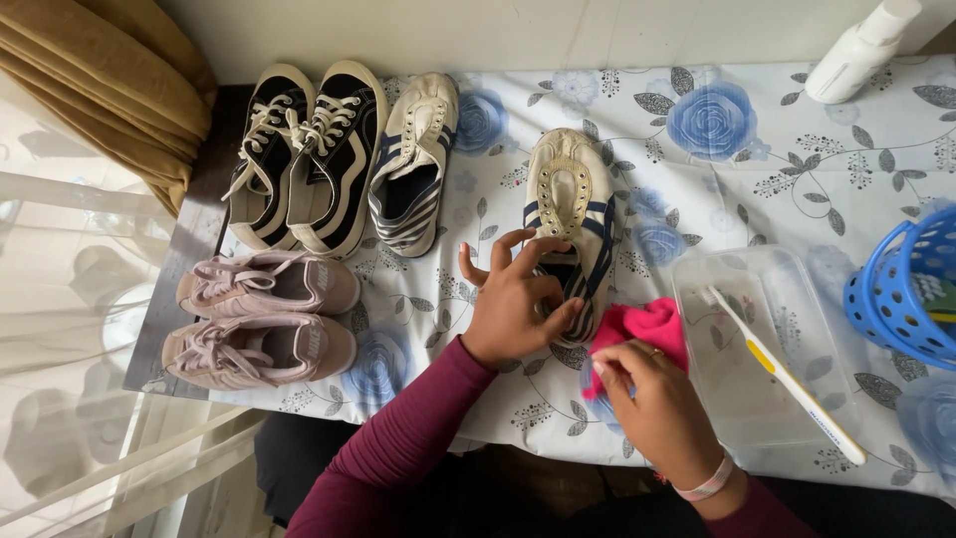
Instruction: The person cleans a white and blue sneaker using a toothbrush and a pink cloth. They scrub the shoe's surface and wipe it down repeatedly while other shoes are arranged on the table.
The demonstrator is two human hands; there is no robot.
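Leftmost, two pink sneakers (264, 319) lie at the frame's lower left, with a pair of black sneakers (304, 159) above them and a cream striped shoe (413, 164) beside those. Centrally, the left hand (516, 299) reaches up from a maroon sleeve, fingers spread and curled over the heel of another cream striped shoe (570, 199), pinning it to the floral tablecloth (757, 169). Just right, the right hand (652, 399), wrist bent, pinches a pink cloth (642, 327) against that shoe's heel. Further right, a toothbrush (787, 374) rests across a clear tray (727, 399).
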